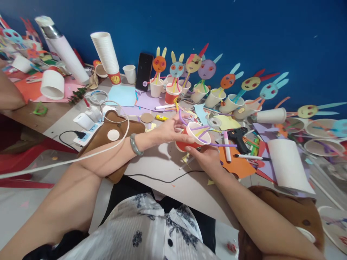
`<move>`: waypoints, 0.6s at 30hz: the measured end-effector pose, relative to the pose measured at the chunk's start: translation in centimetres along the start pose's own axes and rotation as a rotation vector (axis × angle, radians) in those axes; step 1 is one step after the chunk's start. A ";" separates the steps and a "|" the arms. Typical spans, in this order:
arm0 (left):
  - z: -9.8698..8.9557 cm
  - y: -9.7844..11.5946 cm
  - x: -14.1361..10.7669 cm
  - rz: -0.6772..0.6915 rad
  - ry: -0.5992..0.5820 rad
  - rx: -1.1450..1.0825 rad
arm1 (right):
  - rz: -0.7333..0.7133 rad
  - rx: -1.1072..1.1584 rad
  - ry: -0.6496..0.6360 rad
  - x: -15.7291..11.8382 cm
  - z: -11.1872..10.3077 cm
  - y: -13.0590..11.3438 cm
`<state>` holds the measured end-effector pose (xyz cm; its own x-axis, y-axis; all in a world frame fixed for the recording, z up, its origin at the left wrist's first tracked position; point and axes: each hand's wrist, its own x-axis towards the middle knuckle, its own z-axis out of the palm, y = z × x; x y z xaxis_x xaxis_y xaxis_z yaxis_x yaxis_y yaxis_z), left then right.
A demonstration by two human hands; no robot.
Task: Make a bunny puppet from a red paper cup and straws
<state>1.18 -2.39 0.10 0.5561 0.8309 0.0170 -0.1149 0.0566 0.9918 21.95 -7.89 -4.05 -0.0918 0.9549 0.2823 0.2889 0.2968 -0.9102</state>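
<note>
Littered pale table (162, 168), tilted red cup (195, 138) holding purple strips (225, 145), left hand (172, 130) pinching it, right hand (206, 159) clasping it, rabbit-figure cups (215, 99) beyond it, blue wall (257, 29) behind.

A deep-blue wall (260, 32) rises behind a pale grey table (157, 166); a red plastic seat (35, 141) (partly in view) stands on light grey floor (40, 216).
</note>
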 end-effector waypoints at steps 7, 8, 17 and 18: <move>1.4 0.9 -1.0 -0.106 -0.116 -0.028 | 0.017 0.047 -0.037 -0.1 0.3 0.0; 1.3 0.7 -0.9 -0.131 -0.096 -0.051 | 0.019 0.047 -0.025 -0.1 0.2 0.1; 0.6 -0.6 -0.4 -0.085 0.029 -0.075 | -0.008 0.123 0.122 0.2 -0.2 0.7; 0.6 -0.6 -0.4 -0.082 0.034 -0.077 | -0.019 0.124 0.137 0.2 -0.3 0.4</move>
<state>1.53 -3.09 -0.37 0.5385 0.8398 -0.0693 -0.1340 0.1665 0.9769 22.35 -7.57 -4.28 0.0366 0.9429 0.3311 0.1681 0.3207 -0.9321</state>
